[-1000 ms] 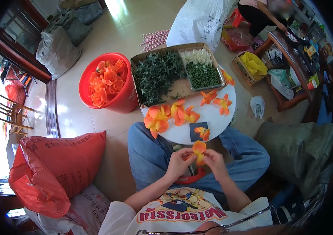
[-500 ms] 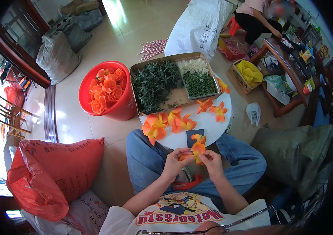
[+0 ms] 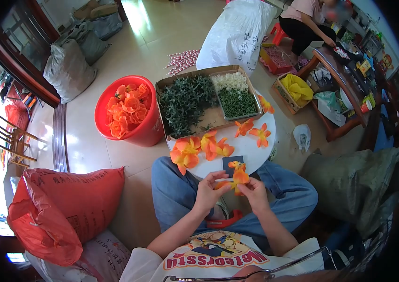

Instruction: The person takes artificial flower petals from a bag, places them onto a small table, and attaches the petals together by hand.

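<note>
Above my lap, my left hand [image 3: 210,191] pinches the left edge of an orange-yellow artificial flower petal piece [image 3: 240,177]. My right hand [image 3: 255,193] grips the same piece from the right, thumb and fingers pressed together. Just beyond the fingers, a small orange blossom [image 3: 236,166] overlaps a dark square pad [image 3: 227,161] at the near edge of the round white table [image 3: 204,168]. More petal pieces [image 3: 185,154] lie along the table, some of them star-shaped [image 3: 261,135]. Behind these is a cardboard tray [image 3: 218,125] holding green artificial leaves [image 3: 185,101] and a clear box [image 3: 239,116] of green stems and whitish pieces.
A red bucket [image 3: 150,134] of orange flowers stands left of the table. Large sacks flank me: a red one [image 3: 75,199] and a grey-green one [image 3: 350,188]. A white sack [image 3: 232,35] is behind the tray. Another person [image 3: 305,23] sits at the upper right beside a wooden bench [image 3: 340,80].
The petal piece has turned slightly and shifted a little to the right between my fingers. My left fingers have lifted and spread somewhat. Things on the table stay put.
</note>
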### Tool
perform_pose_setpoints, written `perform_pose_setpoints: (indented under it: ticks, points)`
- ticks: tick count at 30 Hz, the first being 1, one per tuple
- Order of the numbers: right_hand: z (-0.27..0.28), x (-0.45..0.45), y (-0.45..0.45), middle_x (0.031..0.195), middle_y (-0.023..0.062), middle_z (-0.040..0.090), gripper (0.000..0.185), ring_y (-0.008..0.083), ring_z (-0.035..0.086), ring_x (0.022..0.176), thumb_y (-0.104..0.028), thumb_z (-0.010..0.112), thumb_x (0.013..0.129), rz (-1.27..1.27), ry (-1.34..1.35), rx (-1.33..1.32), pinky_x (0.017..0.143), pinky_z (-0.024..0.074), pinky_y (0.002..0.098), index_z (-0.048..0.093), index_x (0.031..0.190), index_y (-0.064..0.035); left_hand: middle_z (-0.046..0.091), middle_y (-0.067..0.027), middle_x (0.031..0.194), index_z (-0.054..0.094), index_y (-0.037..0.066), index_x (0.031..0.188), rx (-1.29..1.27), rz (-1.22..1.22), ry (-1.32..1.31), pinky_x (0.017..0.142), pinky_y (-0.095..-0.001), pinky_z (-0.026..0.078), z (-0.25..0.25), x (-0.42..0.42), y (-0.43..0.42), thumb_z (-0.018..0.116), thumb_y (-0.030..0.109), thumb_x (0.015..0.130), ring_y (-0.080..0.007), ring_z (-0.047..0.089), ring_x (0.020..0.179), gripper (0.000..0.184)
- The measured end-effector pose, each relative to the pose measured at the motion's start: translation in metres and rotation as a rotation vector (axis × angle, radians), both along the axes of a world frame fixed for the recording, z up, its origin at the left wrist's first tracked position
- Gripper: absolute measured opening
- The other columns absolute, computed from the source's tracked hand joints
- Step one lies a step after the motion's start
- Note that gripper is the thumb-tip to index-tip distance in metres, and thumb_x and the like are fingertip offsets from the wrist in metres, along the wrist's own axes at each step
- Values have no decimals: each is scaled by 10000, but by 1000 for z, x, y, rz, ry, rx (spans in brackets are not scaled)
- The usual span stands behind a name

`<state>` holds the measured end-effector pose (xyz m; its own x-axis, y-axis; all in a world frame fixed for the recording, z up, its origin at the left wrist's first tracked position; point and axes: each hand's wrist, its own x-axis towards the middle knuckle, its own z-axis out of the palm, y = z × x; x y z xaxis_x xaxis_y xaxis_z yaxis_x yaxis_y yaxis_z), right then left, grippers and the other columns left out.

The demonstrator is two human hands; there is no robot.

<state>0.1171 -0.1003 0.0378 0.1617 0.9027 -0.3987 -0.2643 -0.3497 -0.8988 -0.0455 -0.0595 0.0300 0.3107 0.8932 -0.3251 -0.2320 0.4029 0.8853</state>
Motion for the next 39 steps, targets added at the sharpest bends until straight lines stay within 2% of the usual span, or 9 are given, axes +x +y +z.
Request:
perform_pose_setpoints:
  ticks: [4,7,16,20,30,37,39]
  points:
    - [-2,8,20,784,0,634,51,32,567,687,-53,657,846,-31,-75,52,623,466,189,640,870,-11,584,-101,1115,509,-25,1175,61,14,28,852,-259,512,12,9,24,671,-75,783,-142,603,974,428]
    - [-8,12,37,780,0,629,51,32,556,681,-57,652,850,-86,-30,91,618,458,194,639,865,-10,585,-101,1107,507,-27,1181,103,38,12,821,-247,518,8,18,40,665,-74,787,-136,613,947,427]
    - [-17,16,50,863,60,667,105,98,635,763,-73,627,870,-104,128,71,669,498,218,627,938,8,581,-88,1093,520,-15,1179,116,46,21,801,-236,519,-5,28,53,646,-76,798,-125,621,907,406]
    - [-16,16,50,847,57,663,85,94,629,749,-81,622,877,-106,133,90,669,497,218,624,902,0,593,-94,1095,512,-37,1182,103,62,13,744,-224,531,4,27,52,673,-57,787,-114,624,874,427]
    - [-13,15,54,804,62,658,107,100,627,695,-102,614,889,-115,117,46,623,504,226,610,856,0,601,-101,1092,516,-40,1182,142,57,46,740,-228,537,-1,29,58,667,-59,790,-113,629,839,421]
    - [-38,19,57,774,36,644,85,107,609,645,-84,612,887,-126,60,17,611,488,210,610,906,-2,582,-119,1102,502,-54,1181,117,62,32,764,-242,553,-37,33,59,656,-71,798,-152,638,882,413]
    - [-41,22,58,804,40,635,88,123,605,705,-74,629,863,-125,-10,26,648,487,230,609,910,-2,578,-121,1105,502,-56,1179,115,69,36,773,-246,554,-45,33,59,657,-72,797,-160,635,898,413]
